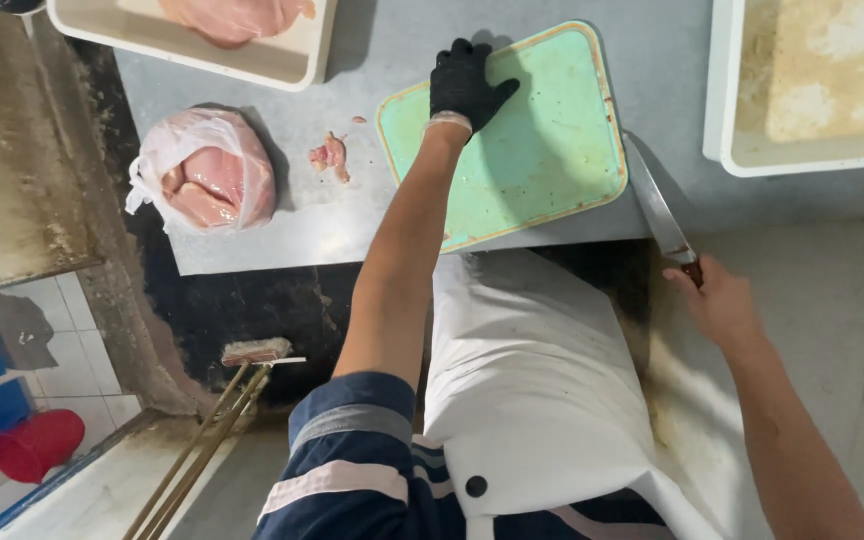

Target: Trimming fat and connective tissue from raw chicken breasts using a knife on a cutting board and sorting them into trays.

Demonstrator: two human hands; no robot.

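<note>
My left hand (464, 82), in a black glove, rests flat with fingers spread on the far left corner of a green cutting board (542, 150). The board's surface is bare. My right hand (717, 300) is bare and grips the dark handle of a long knife (655, 207), whose blade lies on the table just right of the board. A small scrap of raw meat (330, 155) lies left of the board. A plastic bag of raw chicken (207, 172) sits further left on the grey table (332, 220).
A white tray with raw chicken (202, 40) stands at the far left of the table. A white tub of breadcrumbs or flour (812, 90) stands at the far right. A white apron (532, 380) hangs in front of me. A broom (242, 370) and red bucket (37, 443) are on the floor.
</note>
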